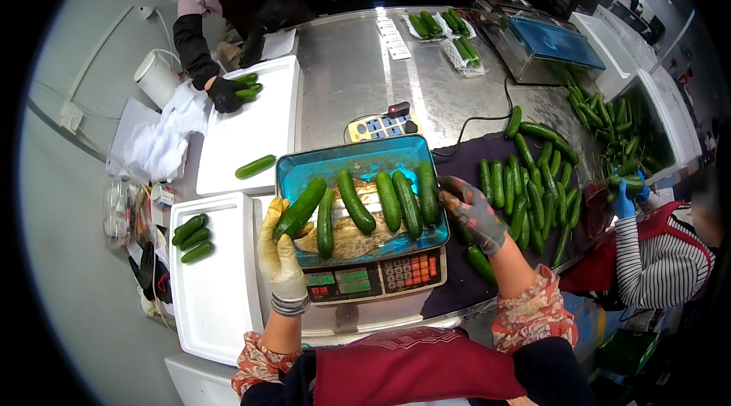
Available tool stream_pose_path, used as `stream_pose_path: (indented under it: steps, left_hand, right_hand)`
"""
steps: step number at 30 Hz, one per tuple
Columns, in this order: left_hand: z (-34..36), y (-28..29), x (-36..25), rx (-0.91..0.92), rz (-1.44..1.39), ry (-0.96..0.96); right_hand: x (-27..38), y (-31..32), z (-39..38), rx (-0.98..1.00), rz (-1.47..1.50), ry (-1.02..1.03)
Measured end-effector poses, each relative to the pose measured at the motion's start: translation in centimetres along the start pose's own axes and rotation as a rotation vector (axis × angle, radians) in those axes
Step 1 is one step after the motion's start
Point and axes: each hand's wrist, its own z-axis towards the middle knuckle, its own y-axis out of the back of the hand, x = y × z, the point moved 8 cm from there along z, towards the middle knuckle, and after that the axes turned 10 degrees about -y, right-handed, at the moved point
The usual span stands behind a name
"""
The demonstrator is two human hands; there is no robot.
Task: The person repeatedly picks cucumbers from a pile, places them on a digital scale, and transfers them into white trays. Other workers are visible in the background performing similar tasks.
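A weighing scale (pixel 411 278) stands in front of me, with a worn blue metal pan (pixel 428 148) on top. Several green cucumbers (pixel 355 203) lie across the pan in a loose row, mostly lengthwise. My left hand (pixel 283 254), in a yellowish-white glove, holds the lower end of the leftmost, tilted cucumber (pixel 302 208) between thumb and fingers. At the pan's right rim is my right hand (pixel 478 215), in a grey glove with pinkish patches. Its fingers stretch toward the rightmost cucumber (pixel 428 194); whether they touch it is hard to see.
Many loose cucumbers (pixel 537 193) cover a dark cloth on the right. White foam trays (pixel 217 284) stand on the left, some holding cucumbers. Behind the scale are a power strip (pixel 384 127) and wrapped packs (pixel 463 54). One co-worker's gloved hand (pixel 226 94) handles cucumbers far left; another person (pixel 659 254) works at right.
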Motion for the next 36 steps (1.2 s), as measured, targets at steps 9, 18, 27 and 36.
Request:
stream_pose_path:
  steps: [9, 18, 27, 36]
  left_hand:
    - [-7.0, -12.1, -6.8, 0.923, 0.132, -0.481]
    - [-11.5, -11.0, -3.1, 0.944, -0.228, 0.013]
    - [-14.2, -9.1, -1.0, 1.046, -0.165, 0.257]
    - [-1.9, 1.0, 3.4, 0.471, 0.314, 0.400]
  right_hand:
    - [-1.3, -8.8, -7.0, 0.280, 0.509, -0.099]
    - [-4.5, 12.0, -7.3, -0.186, 0.280, 0.386]
    - [-1.6, 4.1, -4.6, -0.378, -0.315, 0.271]
    - [1.9, -2.4, 0.9, -0.253, -0.878, 0.170]
